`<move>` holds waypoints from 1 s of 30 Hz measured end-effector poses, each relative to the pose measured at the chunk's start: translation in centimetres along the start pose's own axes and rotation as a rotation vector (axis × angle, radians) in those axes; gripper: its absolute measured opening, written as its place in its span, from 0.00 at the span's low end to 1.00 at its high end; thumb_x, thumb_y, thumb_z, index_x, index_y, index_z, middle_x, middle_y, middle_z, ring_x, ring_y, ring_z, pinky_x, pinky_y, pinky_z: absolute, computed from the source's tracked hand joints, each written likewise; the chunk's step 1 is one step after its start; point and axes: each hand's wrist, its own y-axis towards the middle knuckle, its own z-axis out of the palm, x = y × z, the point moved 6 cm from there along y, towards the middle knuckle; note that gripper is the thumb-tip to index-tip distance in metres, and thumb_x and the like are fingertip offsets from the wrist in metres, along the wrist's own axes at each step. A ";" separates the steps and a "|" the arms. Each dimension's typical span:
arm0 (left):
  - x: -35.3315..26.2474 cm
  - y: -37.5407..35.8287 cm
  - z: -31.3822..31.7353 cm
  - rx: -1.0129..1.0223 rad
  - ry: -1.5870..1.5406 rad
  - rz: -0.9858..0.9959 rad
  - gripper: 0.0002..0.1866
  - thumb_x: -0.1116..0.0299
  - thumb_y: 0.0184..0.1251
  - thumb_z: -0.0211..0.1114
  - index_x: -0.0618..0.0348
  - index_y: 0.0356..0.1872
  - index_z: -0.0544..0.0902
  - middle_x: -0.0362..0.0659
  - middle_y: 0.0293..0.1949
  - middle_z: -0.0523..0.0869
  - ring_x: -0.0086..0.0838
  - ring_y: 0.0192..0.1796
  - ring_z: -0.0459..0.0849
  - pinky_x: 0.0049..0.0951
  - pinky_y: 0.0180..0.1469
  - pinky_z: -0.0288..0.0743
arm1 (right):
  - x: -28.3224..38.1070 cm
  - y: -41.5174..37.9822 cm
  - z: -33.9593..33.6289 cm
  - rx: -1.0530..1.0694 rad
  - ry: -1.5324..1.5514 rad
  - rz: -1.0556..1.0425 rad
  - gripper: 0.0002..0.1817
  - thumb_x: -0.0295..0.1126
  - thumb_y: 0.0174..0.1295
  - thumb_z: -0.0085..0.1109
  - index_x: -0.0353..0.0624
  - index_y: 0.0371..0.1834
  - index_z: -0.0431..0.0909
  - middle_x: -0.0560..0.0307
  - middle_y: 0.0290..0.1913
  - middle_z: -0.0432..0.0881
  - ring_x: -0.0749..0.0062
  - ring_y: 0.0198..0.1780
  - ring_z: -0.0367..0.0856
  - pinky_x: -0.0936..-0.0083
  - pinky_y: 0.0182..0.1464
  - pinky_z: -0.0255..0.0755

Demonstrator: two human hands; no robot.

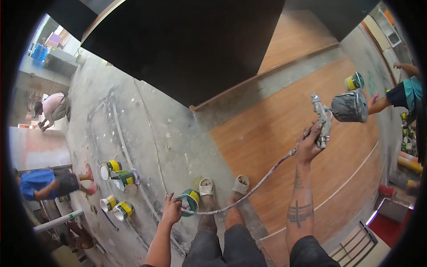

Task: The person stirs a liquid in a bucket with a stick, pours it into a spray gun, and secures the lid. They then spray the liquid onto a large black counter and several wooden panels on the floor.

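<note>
My right hand (310, 144) grips a metal spray gun (324, 121) by its handle. A dark, paint-smeared cup (350, 107) is fixed to the gun and points to the right. From the gun's base a grimy air hose (262, 180) sags across in front of my legs to my left hand (171, 208), whose fingers are closed round it. Just beside that hand, a green and yellow paint can (189, 201) stands on the floor by my foot. Ahead of me is a large panel with a black face (182, 49).
Several paint cans (111, 169) stand on the concrete floor at left, and another can (354, 81) is near the cup. Wooden boards (267, 129) lie to the right. A person in blue (40, 183), a bending person (53, 109) and a person in teal (411, 91) are around me.
</note>
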 end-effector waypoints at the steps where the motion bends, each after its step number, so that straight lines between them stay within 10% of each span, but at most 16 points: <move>1: -0.2 0.1 -0.1 -0.004 -0.016 -0.002 0.06 0.69 0.53 0.71 0.55 0.33 0.87 0.42 0.49 0.86 0.53 0.73 0.65 0.58 0.76 0.52 | -0.2 -0.1 0.0 -0.027 0.013 0.000 0.14 0.39 0.76 0.52 0.38 0.50 0.74 0.67 0.24 0.68 0.89 0.20 0.62 0.88 0.20 0.55; 7: -0.4 -0.3 -0.5 0.071 0.060 0.021 0.11 0.75 0.50 0.68 0.57 0.37 0.87 0.42 0.51 0.85 0.52 0.74 0.64 0.57 0.77 0.51 | -4.6 -6.7 -0.3 0.282 0.038 0.008 0.13 0.35 0.74 0.54 0.38 0.54 0.75 0.65 0.34 0.78 0.84 0.31 0.73 0.86 0.29 0.65; 12: -0.4 -0.5 0.0 0.124 0.087 0.055 0.09 0.68 0.53 0.71 0.56 0.36 0.88 0.42 0.52 0.85 0.51 0.74 0.63 0.57 0.78 0.49 | 0.9 -13.3 3.4 0.869 -0.317 -0.484 0.11 0.35 0.70 0.56 0.38 0.41 0.79 0.61 0.30 0.78 0.76 0.29 0.76 0.75 0.28 0.70; 15: -0.7 -0.5 0.3 0.109 0.076 0.064 0.08 0.66 0.54 0.72 0.56 0.34 0.88 0.42 0.52 0.85 0.51 0.74 0.63 0.58 0.78 0.47 | -1.1 -13.6 2.9 0.913 -0.262 -0.181 0.12 0.34 0.62 0.66 0.40 0.43 0.77 0.56 0.28 0.78 0.73 0.28 0.80 0.75 0.29 0.72; 30: -1.0 -0.5 0.5 0.006 -0.014 -0.024 0.06 0.69 0.55 0.71 0.56 0.33 0.87 0.42 0.49 0.86 0.53 0.73 0.65 0.59 0.77 0.48 | -3.6 0.5 0.5 0.002 0.008 0.025 0.13 0.39 0.77 0.50 0.41 0.51 0.72 0.67 0.24 0.67 0.88 0.21 0.63 0.87 0.17 0.53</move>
